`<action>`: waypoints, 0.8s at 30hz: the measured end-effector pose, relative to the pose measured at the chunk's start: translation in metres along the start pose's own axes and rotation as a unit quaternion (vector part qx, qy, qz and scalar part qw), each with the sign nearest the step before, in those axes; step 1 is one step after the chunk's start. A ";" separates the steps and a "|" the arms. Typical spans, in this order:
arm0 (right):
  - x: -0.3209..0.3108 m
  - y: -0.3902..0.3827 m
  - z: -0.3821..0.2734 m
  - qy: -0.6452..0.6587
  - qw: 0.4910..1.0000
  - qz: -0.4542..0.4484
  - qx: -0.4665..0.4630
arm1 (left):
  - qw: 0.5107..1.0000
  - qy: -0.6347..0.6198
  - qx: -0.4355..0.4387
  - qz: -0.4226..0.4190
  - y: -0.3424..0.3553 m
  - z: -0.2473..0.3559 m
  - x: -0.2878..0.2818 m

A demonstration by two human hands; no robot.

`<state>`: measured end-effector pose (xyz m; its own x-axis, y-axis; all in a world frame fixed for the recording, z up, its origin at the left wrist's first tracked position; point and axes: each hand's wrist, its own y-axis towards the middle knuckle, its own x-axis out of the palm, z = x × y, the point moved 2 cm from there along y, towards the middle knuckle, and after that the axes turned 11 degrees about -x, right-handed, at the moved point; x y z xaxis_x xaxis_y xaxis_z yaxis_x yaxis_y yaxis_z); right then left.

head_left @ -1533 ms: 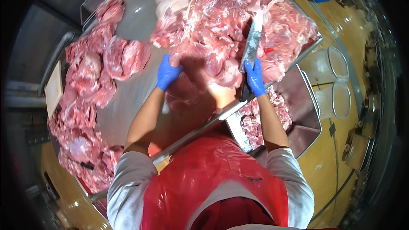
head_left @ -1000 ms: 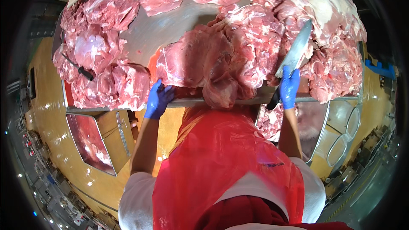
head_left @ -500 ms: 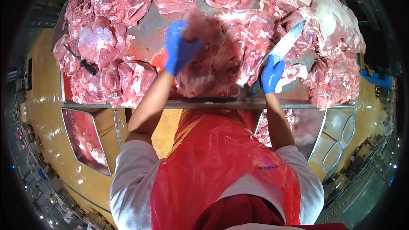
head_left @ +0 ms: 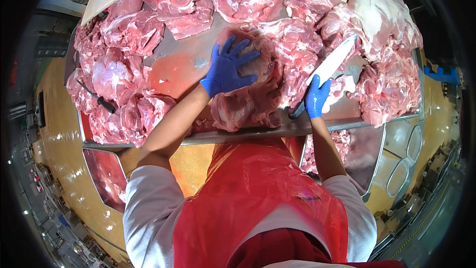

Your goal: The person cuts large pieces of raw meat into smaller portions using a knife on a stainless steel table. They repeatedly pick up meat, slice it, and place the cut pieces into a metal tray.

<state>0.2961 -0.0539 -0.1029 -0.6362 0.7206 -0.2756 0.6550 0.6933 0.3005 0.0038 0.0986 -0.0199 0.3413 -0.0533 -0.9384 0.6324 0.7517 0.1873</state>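
A glossy yellow-tan floor [head_left: 59,124] catches white glints at the frame's left; a broad, shiny grey metal surface [head_left: 297,130] spans the upper centre.

The left hand [head_left: 229,68] is spread over a meat slab [head_left: 237,111]; right of the slab, the right hand [head_left: 317,100] holds a knife [head_left: 335,60]. Left of the slab, a black-handled tool [head_left: 106,104] rests on meat [head_left: 111,74] heaped along the surface [head_left: 171,72].

Meat slab [head_left: 248,101] on table [head_left: 171,52], heap [head_left: 114,77] to its left, knife [head_left: 331,65] to its right
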 end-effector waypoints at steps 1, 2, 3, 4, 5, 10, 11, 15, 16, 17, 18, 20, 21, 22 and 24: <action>0.002 0.007 -0.001 -0.018 0.999 -0.006 -0.027 | 1.000 -0.005 0.006 -0.014 0.004 0.000 -0.003; 0.004 0.015 -0.002 -0.037 0.998 -0.011 -0.053 | 0.999 -0.004 0.007 -0.040 0.011 -0.004 -0.007; 0.009 0.020 -0.005 -0.029 0.997 -0.014 -0.063 | 0.998 -0.003 0.008 -0.067 0.018 -0.014 -0.012; 0.015 0.025 -0.007 -0.021 0.997 -0.018 -0.074 | 0.996 -0.001 0.008 -0.094 0.023 -0.026 -0.013; 0.025 0.036 -0.009 -0.037 0.992 -0.031 -0.120 | 0.996 -0.009 0.007 -0.089 0.032 -0.037 -0.014; 0.067 0.092 -0.021 -0.083 0.969 -0.025 -0.232 | 0.994 -0.061 -0.020 -0.086 0.018 -0.048 -0.014; 0.073 0.102 -0.022 -0.077 0.962 -0.011 -0.260 | 0.997 -0.060 -0.001 -0.056 0.007 -0.042 -0.018; 0.121 0.135 -0.037 -0.086 0.956 -0.055 -0.276 | 0.992 0.101 -0.061 -0.042 -0.036 0.020 -0.030; 0.130 0.146 -0.036 -0.077 0.956 -0.059 -0.275 | 0.988 0.072 -0.107 -0.090 -0.033 0.033 -0.026; 0.142 0.153 -0.047 -0.099 0.948 -0.111 -0.283 | 0.976 0.046 -0.163 -0.134 -0.035 0.046 -0.020; 0.142 0.168 -0.043 -0.147 0.923 -0.145 -0.323 | 0.962 0.017 -0.201 -0.184 -0.028 0.061 -0.014; 0.147 0.176 -0.064 -0.153 0.897 -0.215 -0.355 | 0.951 -0.005 -0.246 -0.188 -0.028 0.073 0.004; 0.143 0.180 -0.078 -0.165 0.886 -0.226 -0.371 | 0.948 -0.007 -0.261 -0.182 -0.027 0.079 0.012; 0.133 0.184 -0.088 -0.178 0.873 -0.239 -0.387 | 0.945 -0.011 -0.275 -0.176 -0.028 0.085 0.017; 0.086 0.170 -0.100 -0.138 0.892 -0.286 -0.321 | 0.932 -0.047 -0.307 -0.190 -0.035 0.092 0.025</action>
<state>0.3117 0.1247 0.0156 -0.6097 0.2872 -0.7388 -0.1690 0.8635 0.4752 0.0544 0.0102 -0.0228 0.2514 -0.4273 -0.8685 0.2137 0.8997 -0.3807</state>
